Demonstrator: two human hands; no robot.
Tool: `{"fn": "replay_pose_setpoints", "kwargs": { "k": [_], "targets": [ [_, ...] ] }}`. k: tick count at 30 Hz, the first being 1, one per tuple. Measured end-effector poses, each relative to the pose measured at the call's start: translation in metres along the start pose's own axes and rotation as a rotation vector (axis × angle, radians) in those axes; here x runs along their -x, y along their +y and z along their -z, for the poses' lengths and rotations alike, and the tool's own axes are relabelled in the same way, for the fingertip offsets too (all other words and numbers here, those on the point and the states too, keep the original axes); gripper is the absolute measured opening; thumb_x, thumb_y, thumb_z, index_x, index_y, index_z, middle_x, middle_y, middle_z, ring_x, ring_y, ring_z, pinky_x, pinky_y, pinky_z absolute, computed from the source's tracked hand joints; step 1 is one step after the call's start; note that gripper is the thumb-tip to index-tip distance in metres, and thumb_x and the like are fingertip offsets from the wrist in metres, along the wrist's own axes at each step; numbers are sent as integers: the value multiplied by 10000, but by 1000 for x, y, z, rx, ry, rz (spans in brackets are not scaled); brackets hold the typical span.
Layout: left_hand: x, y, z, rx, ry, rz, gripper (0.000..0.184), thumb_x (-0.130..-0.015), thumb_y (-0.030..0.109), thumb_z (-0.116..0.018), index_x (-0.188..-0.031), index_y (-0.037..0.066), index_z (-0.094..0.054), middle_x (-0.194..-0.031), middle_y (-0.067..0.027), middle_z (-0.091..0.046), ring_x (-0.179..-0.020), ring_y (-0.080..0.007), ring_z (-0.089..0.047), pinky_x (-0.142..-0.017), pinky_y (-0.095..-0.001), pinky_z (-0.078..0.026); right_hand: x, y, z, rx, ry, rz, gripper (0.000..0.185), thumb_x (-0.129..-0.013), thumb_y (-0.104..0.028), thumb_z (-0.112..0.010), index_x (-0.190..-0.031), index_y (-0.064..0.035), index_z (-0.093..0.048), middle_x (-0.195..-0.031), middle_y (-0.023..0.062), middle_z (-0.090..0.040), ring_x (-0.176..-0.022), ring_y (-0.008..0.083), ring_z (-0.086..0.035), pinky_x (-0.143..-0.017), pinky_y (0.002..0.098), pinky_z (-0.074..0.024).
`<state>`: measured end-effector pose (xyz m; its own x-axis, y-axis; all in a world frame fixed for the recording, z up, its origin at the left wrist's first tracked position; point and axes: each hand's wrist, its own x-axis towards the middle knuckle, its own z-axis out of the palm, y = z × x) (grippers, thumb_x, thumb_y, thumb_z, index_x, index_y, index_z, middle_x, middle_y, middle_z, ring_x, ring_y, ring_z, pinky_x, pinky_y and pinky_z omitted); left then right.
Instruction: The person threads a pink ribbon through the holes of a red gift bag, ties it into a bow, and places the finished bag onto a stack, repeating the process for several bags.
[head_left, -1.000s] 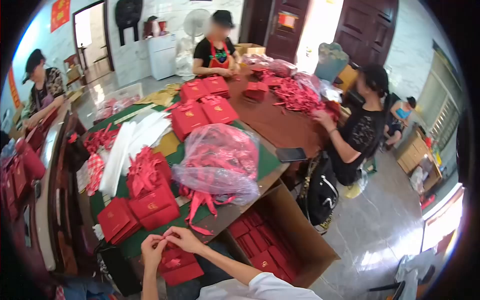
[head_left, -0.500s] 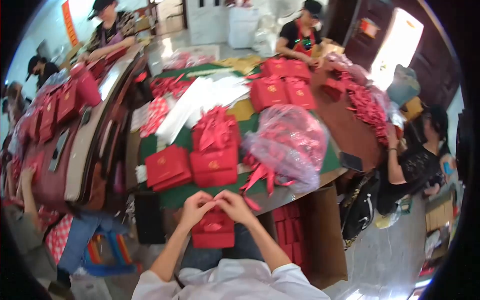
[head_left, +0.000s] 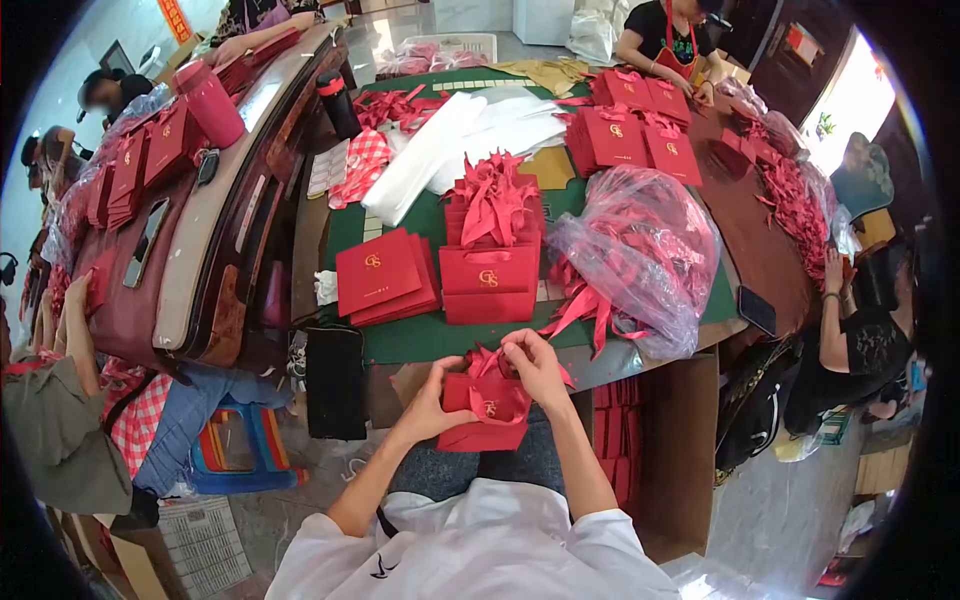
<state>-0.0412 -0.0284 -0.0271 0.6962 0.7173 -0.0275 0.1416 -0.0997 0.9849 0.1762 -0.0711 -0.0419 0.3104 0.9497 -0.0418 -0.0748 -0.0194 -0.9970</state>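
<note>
Left grip (head_left: 445,402) pinches a small red paper bag (head_left: 478,438) near the desk's (head_left: 620,372) front edge, right grip (head_left: 530,365) its red fabric ribbon (head_left: 486,360); light pressure should limit creasing.

Bag (head_left: 478,437) between hands (head_left: 541,370); ribbon sack (head_left: 645,255) ahead right, stacked bags (head_left: 380,275) ahead left.

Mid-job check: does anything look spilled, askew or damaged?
Only mild untidiness: narrow red fabric ribbons trail loose from the rounded clear plastic bag across the green table covering, while others lie bundled inside. The small red gift bag in the left hand shows no visible damage.
</note>
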Motion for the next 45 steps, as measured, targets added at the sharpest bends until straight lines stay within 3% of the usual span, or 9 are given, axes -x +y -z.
{"fn": "replay_pose_setpoints", "kwargs": {
  "k": [11, 17, 20, 29, 35, 39, 40, 43, 45],
  "targets": [
    [28, 13, -7, -93, -136, 120, 630, -743, 124, -826, -1235, 76, -436, -1112, -178, -644, -1071, -286, -661, -905, -368, -505, -25, 2, 17, 93, 100, 44, 80, -985, -122, -593, -1009, -48, -612, -843, -47, -577, -754, 51, -527, -696, 217, -450],
    [24, 21, 7, -10, -176, 88, 531, -803, 92, -791, -1210, 62, -451, -1079, -87, -641, -1046, -171, -624, -922, -331, -488, -19, -13, 16, 34, 112, 66, 171, -986, -110, -600, -1132, -25, -628, -886, -19, -622, -787, 52, -563, -699, 221, -475],
    [9, 29, 15, 193, -3, -14, 441, -871, 89, -738, -1238, 63, -496, -1096, -5, -579, -1082, -112, -544, -980, -301, -429, -8, -14, 18, 41, 292, 115, 198, -984, -104, -595, -1157, -17, -639, -903, 6, -656, -797, 67, -595, -705, 229, -491],
    [-114, 73, 47, 326, 257, -296, 492, -862, -66, -697, -1282, 17, -454, -1169, -82, -630, -1081, -142, -604, -956, -312, -494, 37, -8, 13, 211, 470, 236, 116, -971, -54, -611, -1061, -11, -671, -888, 14, -635, -753, 63, -554, -657, 228, -461],
    [-134, 27, 32, -71, 307, -240, 467, -832, -27, -746, -1218, 21, -488, -1092, -100, -662, -1016, -152, -641, -875, -303, -528, 54, -6, 16, 471, 464, 330, 109, -926, -6, -621, -1020, -24, -675, -871, 118, -605, -703, 207, -591, -620, 302, -474],
    [-124, 29, 14, -443, 570, -214, 587, -789, 144, -820, -1232, 38, -450, -887, -158, -681, -815, -320, -695, -711, -363, -540, 59, -4, 15, 543, 420, 310, 95, -916, 2, -620, -995, -20, -668, -881, 129, -606, -745, 249, -608, -655, 335, -488],
    [-123, 33, 12, -456, 547, -107, 618, -796, 202, -814, -1253, 18, -440, -974, -215, -655, -891, -395, -671, -758, -418, -533, 60, -1, 15, 557, 408, 297, 95, -912, 7, -618, -990, -21, -666, -889, 137, -607, -774, 271, -613, -676, 351, -490],
    [-121, 33, 10, -683, 626, -318, 658, -808, 251, -797, -1285, -17, -430, -1115, -256, -600, -1024, -417, -624, -833, -452, -505, 60, -2, 13, 596, 391, 319, 97, -903, 19, -616, -982, -17, -660, -912, 155, -611, -846, 316, -623, -723, 387, -491],
    [-114, 39, 13, -722, 633, -269, 701, -817, 260, -770, -1332, -44, -405, -1232, -279, -511, -1129, -440, -537, -920, -472, -455, 61, -2, 14, 610, 383, 343, 97, -902, 22, -617, -985, -10, -656, -914, 155, -611, -833, 318, -619, -714, 382, -490]
  ]
}}
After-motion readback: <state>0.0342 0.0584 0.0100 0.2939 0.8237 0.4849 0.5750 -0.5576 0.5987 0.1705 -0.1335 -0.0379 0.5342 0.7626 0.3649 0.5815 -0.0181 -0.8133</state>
